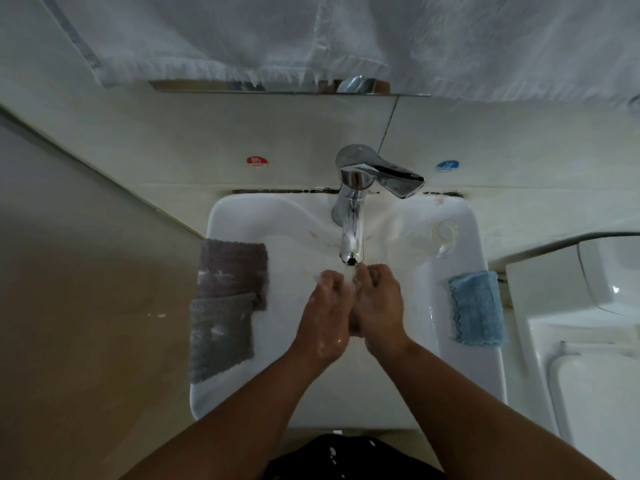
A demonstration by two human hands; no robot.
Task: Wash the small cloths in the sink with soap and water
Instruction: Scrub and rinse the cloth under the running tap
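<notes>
Water runs from the chrome tap into the white sink. My left hand and my right hand meet side by side under the stream, wet with some suds on the left one; neither holds a cloth. Two grey cloths lie over the sink's left rim: a darker purplish one behind and a grey one in front. A blue cloth lies on the right rim.
A white towel hangs above over a narrow shelf. Red hot and blue cold stickers mark the tiled wall. A toilet stands to the right, brownish floor to the left.
</notes>
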